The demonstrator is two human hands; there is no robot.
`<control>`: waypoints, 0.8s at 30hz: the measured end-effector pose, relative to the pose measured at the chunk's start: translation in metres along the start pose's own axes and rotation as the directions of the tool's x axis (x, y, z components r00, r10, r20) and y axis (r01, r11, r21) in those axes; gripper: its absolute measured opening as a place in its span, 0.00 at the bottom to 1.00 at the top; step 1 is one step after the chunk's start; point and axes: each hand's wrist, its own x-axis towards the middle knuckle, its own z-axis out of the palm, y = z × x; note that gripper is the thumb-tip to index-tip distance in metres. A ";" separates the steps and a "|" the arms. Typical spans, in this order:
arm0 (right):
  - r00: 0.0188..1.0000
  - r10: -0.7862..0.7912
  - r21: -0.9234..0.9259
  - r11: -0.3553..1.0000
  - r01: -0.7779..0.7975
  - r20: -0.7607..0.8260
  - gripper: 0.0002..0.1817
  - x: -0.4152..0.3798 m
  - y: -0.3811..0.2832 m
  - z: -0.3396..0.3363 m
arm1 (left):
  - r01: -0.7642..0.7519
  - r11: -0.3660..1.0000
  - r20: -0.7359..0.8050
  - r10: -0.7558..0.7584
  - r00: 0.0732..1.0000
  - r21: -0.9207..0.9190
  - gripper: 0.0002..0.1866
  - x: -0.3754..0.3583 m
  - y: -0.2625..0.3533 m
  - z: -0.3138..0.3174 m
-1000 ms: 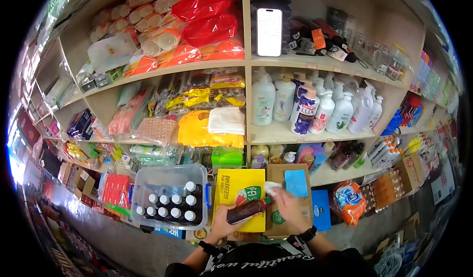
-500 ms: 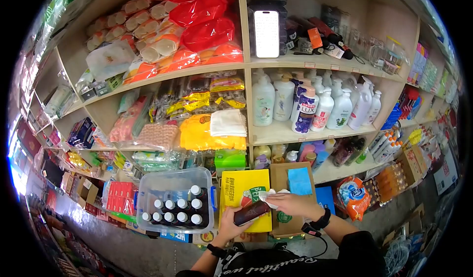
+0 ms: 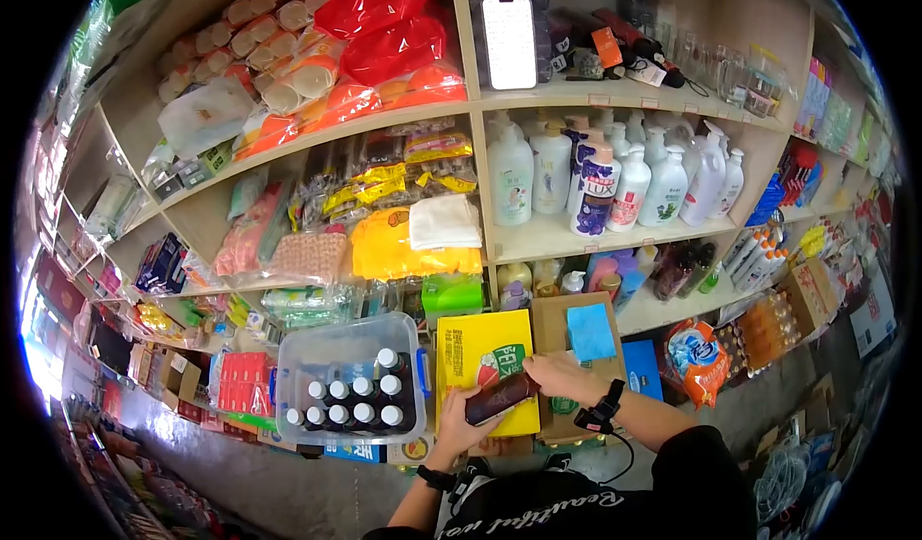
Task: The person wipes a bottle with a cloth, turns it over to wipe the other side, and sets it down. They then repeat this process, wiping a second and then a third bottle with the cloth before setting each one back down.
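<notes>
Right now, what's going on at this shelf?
A person's left hand holds a dark bottle, tilted, in front of a yellow box. The right hand covers the bottle's other end, so the cap can't be seen. To the left, a clear tub holds a group of upright, white-capped bottles.

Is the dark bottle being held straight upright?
No, the dark bottle is tilted well over, the left hand around its body and the right hand at its neck end.
</notes>
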 end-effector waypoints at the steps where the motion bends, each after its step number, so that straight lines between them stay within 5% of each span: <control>1: 0.999 0.007 -0.015 1.000 -0.008 -0.047 0.12 -0.003 -0.002 0.006 | 0.000 1.000 0.001 0.000 1.000 0.003 0.37 -0.001 0.000 0.000; 6: 0.960 0.006 -0.124 0.991 -0.042 -0.278 0.14 -0.024 -0.015 0.026 | 0.035 0.998 0.036 -0.033 0.999 -0.044 0.37 -0.005 -0.002 0.001; 12: 0.963 0.054 0.089 0.995 -0.031 -0.264 0.33 -0.060 -0.046 0.005 | 0.011 0.987 0.083 0.002 0.997 -0.159 0.34 0.000 -0.001 -0.003; 13: 0.991 0.082 0.117 0.991 -0.070 -0.104 0.40 -0.064 -0.051 -0.011 | 0.014 0.986 0.090 0.001 0.996 -0.166 0.34 0.000 -0.002 -0.003; 16: 0.961 -0.026 0.057 0.997 0.044 -0.276 0.36 -0.072 -0.053 -0.001 | 0.018 0.983 0.109 0.002 0.994 -0.181 0.34 -0.002 -0.006 -0.002; 24: 0.978 0.050 0.175 0.984 -0.014 -0.202 0.23 -0.059 -0.032 0.005 | 0.014 0.984 0.100 0.004 0.995 -0.176 0.34 -0.003 -0.005 -0.001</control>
